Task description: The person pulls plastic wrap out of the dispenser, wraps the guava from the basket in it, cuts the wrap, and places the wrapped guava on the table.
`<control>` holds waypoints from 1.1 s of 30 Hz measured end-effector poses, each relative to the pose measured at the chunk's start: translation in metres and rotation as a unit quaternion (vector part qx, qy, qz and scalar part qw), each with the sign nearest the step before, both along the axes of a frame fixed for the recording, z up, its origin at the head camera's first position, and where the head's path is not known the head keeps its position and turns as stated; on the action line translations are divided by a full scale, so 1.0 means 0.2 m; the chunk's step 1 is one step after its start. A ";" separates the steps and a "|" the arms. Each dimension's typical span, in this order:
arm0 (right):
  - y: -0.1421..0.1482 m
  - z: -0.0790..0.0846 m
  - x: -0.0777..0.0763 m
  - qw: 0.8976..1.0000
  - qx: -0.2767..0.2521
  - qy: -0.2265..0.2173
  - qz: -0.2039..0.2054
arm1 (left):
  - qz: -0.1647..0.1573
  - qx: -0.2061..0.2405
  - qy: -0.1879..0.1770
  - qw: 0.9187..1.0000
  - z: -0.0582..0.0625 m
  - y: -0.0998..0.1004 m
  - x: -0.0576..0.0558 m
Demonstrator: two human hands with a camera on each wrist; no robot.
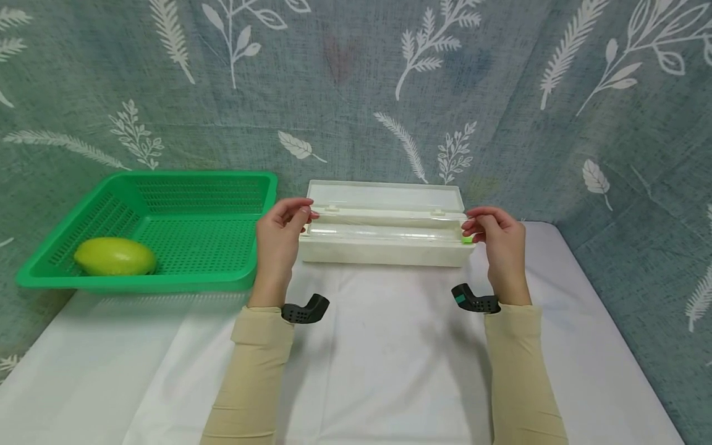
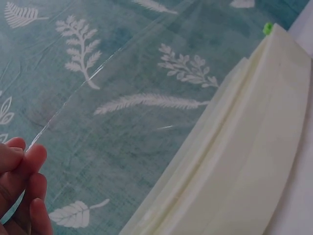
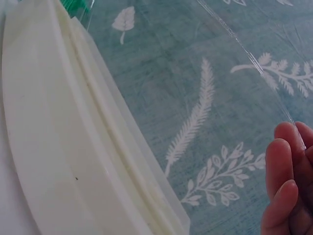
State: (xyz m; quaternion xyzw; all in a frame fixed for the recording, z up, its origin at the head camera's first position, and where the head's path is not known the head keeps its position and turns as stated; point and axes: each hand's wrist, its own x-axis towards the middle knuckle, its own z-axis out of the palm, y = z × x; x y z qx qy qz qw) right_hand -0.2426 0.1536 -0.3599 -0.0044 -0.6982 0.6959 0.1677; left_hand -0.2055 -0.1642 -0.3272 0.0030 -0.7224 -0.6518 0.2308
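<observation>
A white cling film dispenser [image 1: 384,254] stands at the back of the table with its lid [image 1: 384,195] raised behind. Inside lies a roll of clear film, and a bright green piece [image 1: 467,240] shows at its right end. My left hand [image 1: 280,238] pinches one corner of the clear cling film [image 2: 93,76] between thumb and fingers. At the other corner, my right hand [image 1: 500,244] pinches the same sheet. The film's edge [image 3: 254,63] runs taut between both hands, lifted above the box body [image 2: 244,147] in the wrist views.
To the left stands a green plastic basket [image 1: 194,282] holding a yellow-green, mango-like fruit [image 1: 115,256]. White cloth [image 1: 378,346] covers the table. A patterned blue-grey curtain [image 1: 345,93] hangs right behind the dispenser and along the right side.
</observation>
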 end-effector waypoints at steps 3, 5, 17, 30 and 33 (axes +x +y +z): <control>0.00 0.01 0.01 1.000 0.006 0.002 -0.004 | 0.000 0.000 0.004 1.000 0.00 0.00 0.00; 0.00 0.01 0.01 1.000 0.007 0.002 -0.004 | 0.000 0.001 0.008 1.000 0.01 0.00 0.00; 0.04 -0.01 0.00 0.991 -0.024 -0.044 0.125 | 0.004 0.003 0.006 1.000 0.02 0.01 0.01; 0.03 -0.01 0.01 0.988 -0.018 -0.080 0.133 | 0.008 0.000 0.018 1.000 0.03 0.01 0.02; 0.02 0.00 0.01 0.988 -0.017 -0.074 0.133 | 0.007 0.005 0.020 1.000 0.03 0.01 0.02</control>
